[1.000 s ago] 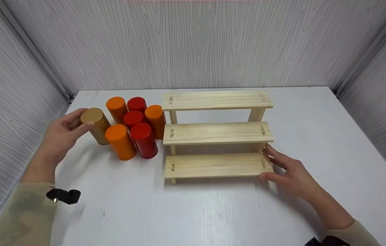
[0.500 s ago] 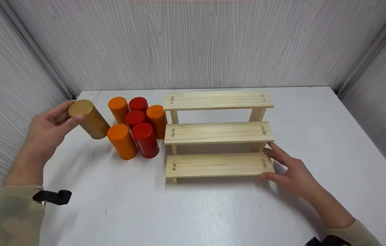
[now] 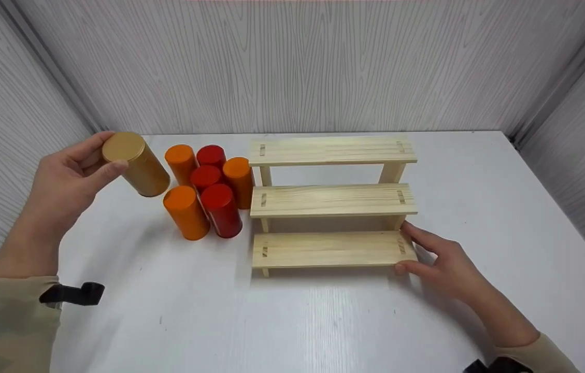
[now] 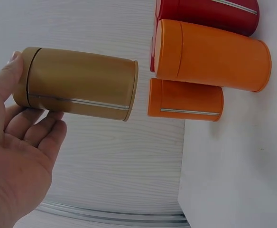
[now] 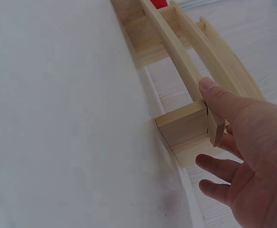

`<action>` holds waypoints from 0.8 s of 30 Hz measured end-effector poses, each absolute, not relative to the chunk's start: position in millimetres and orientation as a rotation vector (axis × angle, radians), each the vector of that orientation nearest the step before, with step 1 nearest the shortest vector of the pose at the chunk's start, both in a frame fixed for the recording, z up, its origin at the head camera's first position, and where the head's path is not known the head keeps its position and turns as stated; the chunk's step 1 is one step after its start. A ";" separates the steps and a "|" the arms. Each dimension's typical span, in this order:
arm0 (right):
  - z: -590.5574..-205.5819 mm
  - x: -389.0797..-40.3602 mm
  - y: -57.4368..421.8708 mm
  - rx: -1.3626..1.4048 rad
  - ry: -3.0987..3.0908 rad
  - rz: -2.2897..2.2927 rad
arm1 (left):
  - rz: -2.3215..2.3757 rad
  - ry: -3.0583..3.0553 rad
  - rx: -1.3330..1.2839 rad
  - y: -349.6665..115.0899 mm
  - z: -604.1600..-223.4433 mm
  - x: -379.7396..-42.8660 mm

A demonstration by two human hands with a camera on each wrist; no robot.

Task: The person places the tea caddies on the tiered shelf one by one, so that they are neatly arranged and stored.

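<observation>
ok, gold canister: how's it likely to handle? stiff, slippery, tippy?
Probably stiff: the gold canister shows no visible dent with the left hand gripping it near its top. Its smooth, slightly shiny surface may be a bit slippery. Being round and taller than wide, it would likely tip if pushed high when standing, and could roll once down.

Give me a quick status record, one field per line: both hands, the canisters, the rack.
Left hand: holds the gold canister near its top, raised above the table
Right hand: grips the right end of the lowest shelf
Orange canisters: three, standing
Red canisters: three, standing among the orange ones
Wooden rack: three stepped shelves, right of the orange and red canisters
</observation>
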State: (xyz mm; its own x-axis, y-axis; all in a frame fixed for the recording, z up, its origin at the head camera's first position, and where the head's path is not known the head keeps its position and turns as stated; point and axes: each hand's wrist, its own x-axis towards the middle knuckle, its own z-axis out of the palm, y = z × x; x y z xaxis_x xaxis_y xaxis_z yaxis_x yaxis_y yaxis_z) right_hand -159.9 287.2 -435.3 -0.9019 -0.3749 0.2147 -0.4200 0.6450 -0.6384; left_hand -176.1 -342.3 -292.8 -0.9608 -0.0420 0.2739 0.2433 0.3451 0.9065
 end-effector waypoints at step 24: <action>-434.8 -159.3 287.4 0.661 -2.766 1.166 | -1.864 -2.106 -0.641 -263.1 -243.4 -151.4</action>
State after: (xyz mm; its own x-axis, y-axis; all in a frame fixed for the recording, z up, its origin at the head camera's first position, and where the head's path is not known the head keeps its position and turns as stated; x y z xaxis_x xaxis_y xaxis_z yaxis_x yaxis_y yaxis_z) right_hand -159.3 287.4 -434.8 -0.9054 -0.3607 0.2237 -0.4120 0.6201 -0.6676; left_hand -151.4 -263.1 -243.4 -0.8701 0.1549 0.4678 0.4832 0.0813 0.8718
